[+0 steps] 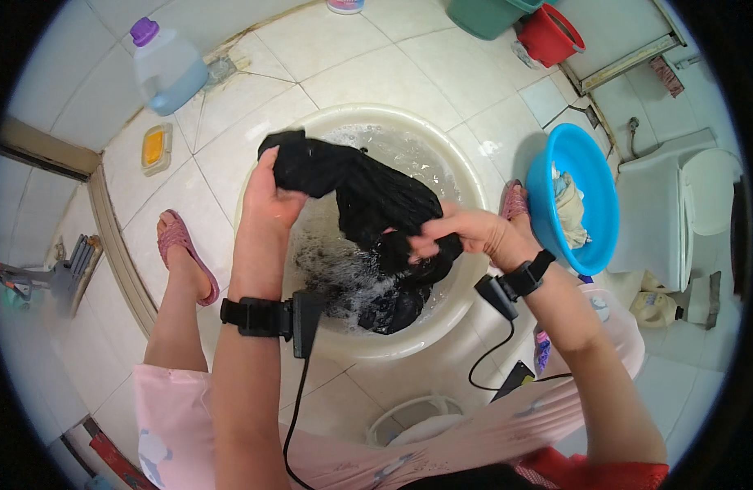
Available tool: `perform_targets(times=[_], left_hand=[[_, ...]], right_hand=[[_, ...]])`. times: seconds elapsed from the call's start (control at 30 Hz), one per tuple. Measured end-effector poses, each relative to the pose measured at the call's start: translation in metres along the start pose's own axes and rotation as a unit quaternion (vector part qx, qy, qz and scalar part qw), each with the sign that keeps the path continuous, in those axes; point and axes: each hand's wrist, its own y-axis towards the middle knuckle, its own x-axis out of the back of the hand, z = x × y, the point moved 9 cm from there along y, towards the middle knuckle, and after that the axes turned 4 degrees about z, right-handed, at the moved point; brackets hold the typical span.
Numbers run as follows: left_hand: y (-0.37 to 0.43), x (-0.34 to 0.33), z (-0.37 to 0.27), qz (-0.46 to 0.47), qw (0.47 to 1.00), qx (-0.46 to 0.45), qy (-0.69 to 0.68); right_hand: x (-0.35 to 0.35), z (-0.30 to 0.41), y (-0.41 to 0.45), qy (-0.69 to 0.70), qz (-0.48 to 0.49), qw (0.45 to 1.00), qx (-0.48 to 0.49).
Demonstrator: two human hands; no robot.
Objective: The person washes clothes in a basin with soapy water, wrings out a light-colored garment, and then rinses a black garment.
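Note:
A wet black garment (376, 184) is stretched between my two hands above a round cream basin (468, 153). My left hand (272, 196) grips its upper left end near the basin's rim. My right hand (462, 233) has hold of the bunched right part; the fingers are blurred and partly hidden in the cloth. Below, the lower part of the black cloth (395, 309) lies in foamy grey water (333, 263). Each wrist wears a black strap with a small device and a cable.
To the right, a blue basin (603, 202) holds light cloths (569, 211) beside a white toilet (652, 208). A purple-capped jug (168, 73) and a small tub with a yellow bar (156, 149) stand at left. Green (487, 18) and red (545, 40) buckets are at the back.

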Motion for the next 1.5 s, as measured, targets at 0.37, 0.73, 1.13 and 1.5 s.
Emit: perform_targets(times=[0.37, 0.73, 1.13, 1.5], left_hand=[[0.014, 0.053, 0.06, -0.038, 0.287, -0.101, 0.952], [0.0, 0.029, 0.123, 0.063, 0.98, 0.174, 0.08], [-0.021, 0.037, 0.139, -0.008, 0.996, 0.07, 0.062], [0.008, 0.02, 0.079, -0.017, 0.141, -0.243, 0.96]], right_hand=[[0.094, -0.03, 0.05, -0.838, -0.202, 0.503, -0.068], [-0.035, 0.017, -0.003, -0.546, -0.378, 0.713, 0.225], [-0.032, 0.062, -0.001, -0.585, -0.431, 0.627, 0.282], [0.091, 0.021, 0.017, -0.713, -0.287, 0.633, 0.094]])
